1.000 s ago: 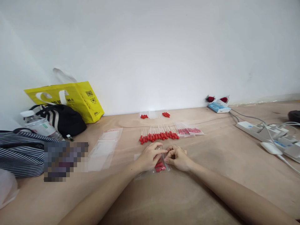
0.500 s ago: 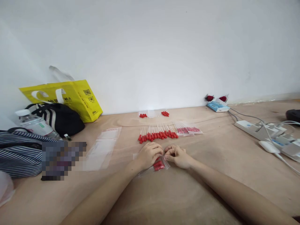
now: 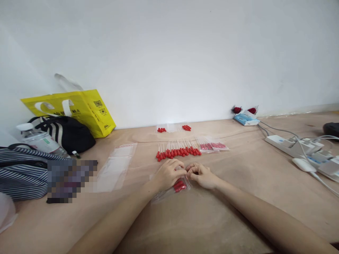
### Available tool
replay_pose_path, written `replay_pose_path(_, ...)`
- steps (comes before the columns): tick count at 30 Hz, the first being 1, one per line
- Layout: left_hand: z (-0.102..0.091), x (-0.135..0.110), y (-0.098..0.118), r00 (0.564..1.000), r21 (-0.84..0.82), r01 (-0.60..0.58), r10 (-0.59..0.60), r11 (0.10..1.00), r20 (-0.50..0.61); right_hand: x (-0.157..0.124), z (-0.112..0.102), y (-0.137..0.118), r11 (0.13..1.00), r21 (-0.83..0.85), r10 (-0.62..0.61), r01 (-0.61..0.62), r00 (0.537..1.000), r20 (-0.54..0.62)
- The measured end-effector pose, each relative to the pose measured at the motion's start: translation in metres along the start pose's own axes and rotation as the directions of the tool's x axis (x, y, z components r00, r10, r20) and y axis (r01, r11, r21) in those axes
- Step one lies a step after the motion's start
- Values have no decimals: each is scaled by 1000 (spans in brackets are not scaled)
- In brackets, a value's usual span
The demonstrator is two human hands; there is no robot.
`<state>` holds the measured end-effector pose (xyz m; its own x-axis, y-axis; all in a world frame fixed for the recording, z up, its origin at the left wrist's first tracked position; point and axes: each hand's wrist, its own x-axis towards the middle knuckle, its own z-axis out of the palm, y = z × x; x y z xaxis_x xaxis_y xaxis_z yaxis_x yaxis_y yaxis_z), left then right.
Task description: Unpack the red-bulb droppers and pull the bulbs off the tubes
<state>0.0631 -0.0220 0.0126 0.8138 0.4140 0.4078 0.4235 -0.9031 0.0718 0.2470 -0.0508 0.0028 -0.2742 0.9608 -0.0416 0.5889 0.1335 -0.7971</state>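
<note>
My left hand (image 3: 168, 174) and my right hand (image 3: 201, 175) meet at the middle of the wooden table (image 3: 201, 218), both pinched on the top edge of a small clear zip bag (image 3: 177, 187) with red-tipped droppers inside. The bag lies flat on the wood under my fingers. Just beyond my hands lies a row of loose red-bulb droppers (image 3: 178, 151). To its right are filled small bags (image 3: 213, 145). Two small heaps of red bulbs (image 3: 161, 129) sit further back near the wall.
A stack of empty clear zip bags (image 3: 116, 165) lies to the left. A yellow bag (image 3: 79, 110), black striped bag (image 3: 67, 132), water bottle (image 3: 39, 140) and striped cloth bag (image 3: 22, 173) crowd the left. A power strip (image 3: 296, 146) with cables and a blue pack (image 3: 247, 119) lie right.
My fingers shifted slightly along the bag's top edge and the view dropped a little. The bag stays flat in the same spot.
</note>
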Motion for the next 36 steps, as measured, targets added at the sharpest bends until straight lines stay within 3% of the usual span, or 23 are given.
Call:
replay_pose_path(10,0,1,-4,997,-19,-58,59,998,42,1,2,-2,997,49,53,-51,998,-30)
replay_pose_path(15,4,0,-5,994,-16,-91,92,996,60,-1,5,-8,997,-3,79,-80,996,-46)
replay_pose_path(22,7,-3,-6,994,-15,-107,106,994,-23,3,12,-6,997,-28,70,-72,996,-60)
replay_pose_path(28,6,-5,-7,988,-8,-102,100,995,-121,5,14,-9,985,68,163,-156,981,-102)
replay_pose_path(32,7,-6,-7,983,23,-127,128,992,-129,5,13,-10,984,138,117,-112,993,-25)
replay_pose_path(36,7,-5,-8,983,22,-151,152,988,-105,5,13,-11,992,50,118,-119,993,11)
